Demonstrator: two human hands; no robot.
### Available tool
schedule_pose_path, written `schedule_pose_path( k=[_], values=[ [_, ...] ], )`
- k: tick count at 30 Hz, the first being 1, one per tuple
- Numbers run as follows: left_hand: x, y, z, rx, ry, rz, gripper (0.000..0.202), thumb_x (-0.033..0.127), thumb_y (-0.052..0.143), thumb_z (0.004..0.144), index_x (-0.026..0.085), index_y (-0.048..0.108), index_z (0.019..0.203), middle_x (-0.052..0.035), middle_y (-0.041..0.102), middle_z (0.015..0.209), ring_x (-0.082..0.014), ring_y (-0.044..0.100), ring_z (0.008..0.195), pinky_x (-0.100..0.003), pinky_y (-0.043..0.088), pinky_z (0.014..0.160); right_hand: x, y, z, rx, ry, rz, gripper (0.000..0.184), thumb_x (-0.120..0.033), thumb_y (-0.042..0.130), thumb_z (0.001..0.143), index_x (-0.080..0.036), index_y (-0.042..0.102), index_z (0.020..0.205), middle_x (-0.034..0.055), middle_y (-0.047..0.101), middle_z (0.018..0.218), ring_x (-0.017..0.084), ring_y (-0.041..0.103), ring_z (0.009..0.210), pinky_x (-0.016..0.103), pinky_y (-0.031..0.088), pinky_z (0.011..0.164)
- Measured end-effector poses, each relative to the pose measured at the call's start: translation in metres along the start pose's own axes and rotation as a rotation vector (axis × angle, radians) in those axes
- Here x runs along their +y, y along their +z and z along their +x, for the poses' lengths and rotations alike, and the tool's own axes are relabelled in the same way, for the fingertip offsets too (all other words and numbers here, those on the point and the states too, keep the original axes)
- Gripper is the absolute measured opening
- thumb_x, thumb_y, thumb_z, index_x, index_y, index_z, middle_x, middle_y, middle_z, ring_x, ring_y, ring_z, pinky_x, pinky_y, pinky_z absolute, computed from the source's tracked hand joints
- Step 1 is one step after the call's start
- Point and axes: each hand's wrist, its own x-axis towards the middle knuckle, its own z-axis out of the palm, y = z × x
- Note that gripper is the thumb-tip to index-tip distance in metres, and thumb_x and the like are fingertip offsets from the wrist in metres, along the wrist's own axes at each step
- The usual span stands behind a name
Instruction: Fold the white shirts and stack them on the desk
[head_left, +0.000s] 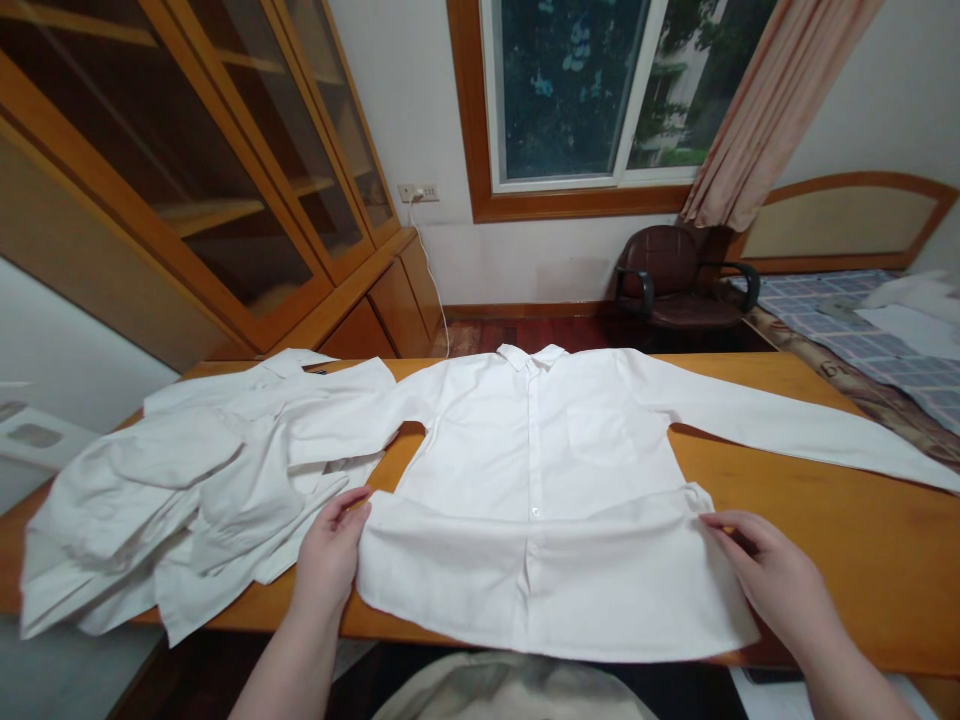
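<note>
Your left hand (330, 560) and right hand (772, 580) sit at the two sides of a white shirt (540, 480) spread across most of the wooden table (862, 540). To your left, a heap of white garments (187, 490) covers the table right up to the shirt, so no bare surface lies there. To your right, open wood runs to the table's end, crossed farther back by the shirt's long sleeve (810, 430). Beyond the far edge stand a dark chair (675, 280) and a bed (885, 340).

shirt's right sleeve (862, 440) (cuff unseen) runs off frame.
</note>
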Motion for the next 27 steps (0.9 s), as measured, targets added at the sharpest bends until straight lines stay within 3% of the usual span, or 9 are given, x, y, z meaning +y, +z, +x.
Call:
schedule_pose_path(
  k=[3, 7, 11, 14, 18, 21, 23, 25, 27],
  values=[
    [0.006, 0.005, 0.006, 0.091, 0.058, -0.032, 0.043, 0.042, 0.068, 0.065, 0.016, 0.061, 0.098, -0.0009, 0.064, 0.069, -0.0141, 0.059, 0.06, -0.023, 0.046, 0.056, 0.0, -0.003, 0.004, 0.085, -0.037, -0.027, 0.032, -0.046, 0.048, 0.079, -0.022, 0.068, 0.085, 0.0065, 0.066, 0.097, 0.023, 0.061, 0.09, 0.034, 0.047, 0.08],
    [0.007, 0.01, 0.019, 0.102, 0.166, 0.277, 0.038, 0.043, 0.058, 0.074, 0.016, 0.063, 0.1, -0.0037, 0.065, 0.073, -0.0183, 0.06, 0.066, -0.028, 0.049, 0.063, 0.001, -0.002, 0.013, -0.017, -0.014, -0.139, 0.033, -0.041, 0.044, 0.081, -0.022, 0.068, 0.092, 0.007, 0.066, 0.092, 0.022, 0.061, 0.079, 0.033, 0.048, 0.071],
    [-0.002, 0.019, 0.018, -0.05, 0.495, 0.763, 0.031, 0.031, 0.046, 0.082, 0.015, 0.065, 0.102, -0.0133, 0.063, 0.11, -0.0277, 0.056, 0.104, -0.041, 0.041, 0.096, 0.004, 0.007, 0.014, -0.068, -0.052, -0.339, 0.032, -0.034, 0.043, 0.079, -0.019, 0.07, 0.087, 0.0105, 0.066, 0.095, 0.026, 0.062, 0.084, 0.04, 0.048, 0.076],
    [-0.003, 0.031, 0.001, -0.099, 0.71, 0.944, 0.037, 0.03, 0.043, 0.086, 0.014, 0.061, 0.114, -0.0162, 0.052, 0.13, -0.0306, 0.042, 0.124, -0.046, 0.029, 0.106, -0.002, 0.013, 0.008, 0.063, -0.133, -0.434, 0.037, -0.037, 0.04, 0.083, -0.015, 0.068, 0.094, 0.0144, 0.065, 0.101, 0.03, 0.059, 0.094, 0.045, 0.046, 0.085],
    [0.011, 0.053, -0.021, -0.466, 0.933, 1.042, 0.051, 0.043, 0.052, 0.084, 0.023, 0.05, 0.131, -0.0079, 0.046, 0.14, -0.0304, 0.028, 0.135, -0.051, 0.012, 0.112, -0.03, 0.021, 0.006, 0.198, -0.371, -0.388, 0.05, -0.049, 0.043, 0.085, -0.012, 0.058, 0.116, 0.0164, 0.056, 0.125, 0.03, 0.049, 0.117, 0.047, 0.034, 0.102],
    [0.024, 0.07, -0.023, -0.704, 0.914, 1.108, 0.049, 0.044, 0.055, 0.083, 0.022, 0.054, 0.127, -0.0077, 0.053, 0.133, -0.0301, 0.035, 0.131, -0.051, 0.011, 0.112, -0.056, 0.028, 0.014, 0.027, -0.536, -0.403, 0.056, -0.053, 0.049, 0.083, -0.016, 0.054, 0.125, 0.0135, 0.052, 0.133, 0.031, 0.042, 0.126, 0.051, 0.023, 0.108],
    [0.032, 0.075, -0.021, -0.794, 0.817, 1.134, 0.039, 0.04, 0.051, 0.086, 0.02, 0.061, 0.117, -0.0089, 0.061, 0.123, -0.0276, 0.048, 0.12, -0.046, 0.025, 0.108, -0.069, 0.03, 0.018, -0.205, -0.568, -0.397, 0.047, -0.05, 0.047, 0.086, -0.02, 0.06, 0.119, 0.0107, 0.06, 0.124, 0.029, 0.052, 0.117, 0.048, 0.031, 0.104],
    [0.037, 0.074, -0.022, -0.842, 0.722, 1.137, 0.034, 0.039, 0.046, 0.088, 0.021, 0.065, 0.11, -0.0094, 0.066, 0.112, -0.0254, 0.057, 0.107, -0.04, 0.037, 0.097, -0.075, 0.028, 0.02, -0.367, -0.49, -0.394, 0.041, -0.047, 0.042, 0.089, -0.022, 0.064, 0.114, 0.0094, 0.067, 0.112, 0.026, 0.061, 0.102, 0.041, 0.043, 0.091],
    [0.04, 0.067, -0.027, -0.85, 0.654, 1.135, 0.034, 0.041, 0.043, 0.089, 0.023, 0.067, 0.105, -0.0096, 0.068, 0.105, -0.0255, 0.061, 0.1, -0.038, 0.041, 0.089, -0.075, 0.025, 0.016, -0.407, -0.355, -0.427, 0.043, -0.048, 0.038, 0.09, -0.022, 0.065, 0.111, 0.0096, 0.07, 0.099, 0.026, 0.065, 0.088, 0.036, 0.048, 0.075]
  ],
)
